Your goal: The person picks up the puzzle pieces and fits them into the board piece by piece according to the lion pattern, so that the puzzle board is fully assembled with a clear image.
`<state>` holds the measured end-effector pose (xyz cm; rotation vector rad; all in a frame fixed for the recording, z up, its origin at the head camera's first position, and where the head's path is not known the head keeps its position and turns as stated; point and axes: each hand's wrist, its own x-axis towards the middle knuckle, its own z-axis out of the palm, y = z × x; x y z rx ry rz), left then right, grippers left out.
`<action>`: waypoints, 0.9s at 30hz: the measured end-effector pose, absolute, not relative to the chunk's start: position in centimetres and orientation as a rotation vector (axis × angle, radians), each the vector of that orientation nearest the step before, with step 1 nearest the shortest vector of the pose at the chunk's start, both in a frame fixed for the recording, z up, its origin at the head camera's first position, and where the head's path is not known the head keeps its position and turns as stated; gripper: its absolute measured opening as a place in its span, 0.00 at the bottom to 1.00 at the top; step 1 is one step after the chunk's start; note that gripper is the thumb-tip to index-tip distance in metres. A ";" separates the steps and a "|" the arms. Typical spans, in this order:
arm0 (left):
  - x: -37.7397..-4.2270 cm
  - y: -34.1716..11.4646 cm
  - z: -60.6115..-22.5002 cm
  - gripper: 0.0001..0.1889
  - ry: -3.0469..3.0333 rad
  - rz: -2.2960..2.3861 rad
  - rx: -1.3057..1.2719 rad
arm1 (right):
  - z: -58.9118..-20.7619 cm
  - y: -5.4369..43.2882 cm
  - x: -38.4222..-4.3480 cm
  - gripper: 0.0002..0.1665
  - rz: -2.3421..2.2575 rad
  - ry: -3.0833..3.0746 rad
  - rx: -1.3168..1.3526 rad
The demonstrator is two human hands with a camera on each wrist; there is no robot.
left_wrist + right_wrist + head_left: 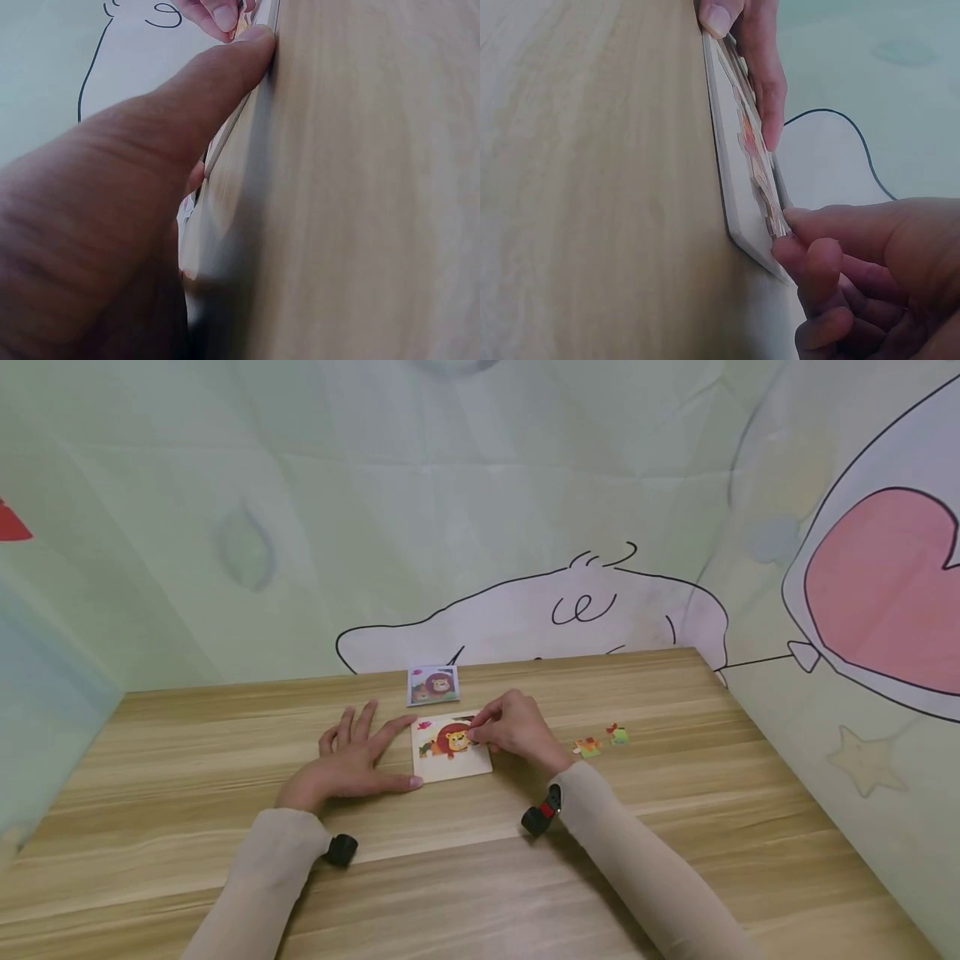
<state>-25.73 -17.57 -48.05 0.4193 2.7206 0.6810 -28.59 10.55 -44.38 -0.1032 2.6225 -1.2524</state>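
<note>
Beneath my arms lies the wood-grained worktop [420, 893]. My left hand [352, 764] spreads wide; my right hand [521, 727] draws thumb and fingers into a pinch. Between them is the lion puzzle board [459, 767], my left thumb and index finger touching its left edge. Just behind it is the lion card [432, 686]. An orange piece [587, 747] and a green piece [618, 736] lie off right. I pinch a puzzle piece [779, 228] at the lion's right side.

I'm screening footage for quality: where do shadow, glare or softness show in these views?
Head: faint pale sheen on the near part of the brown wood-grain table; left wrist: dark, soft-edged shadow beside the bare left hand, table grain blurred; right wrist: grain soft, pale square puzzle board foreshortened, its picture hard to read.
</note>
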 end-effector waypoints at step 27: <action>-25.7 -17.4 -47.9 0.57 2.719 0.683 0.402 | -45.4 11.0 -29.0 0.07 -1.233 2.684 -0.245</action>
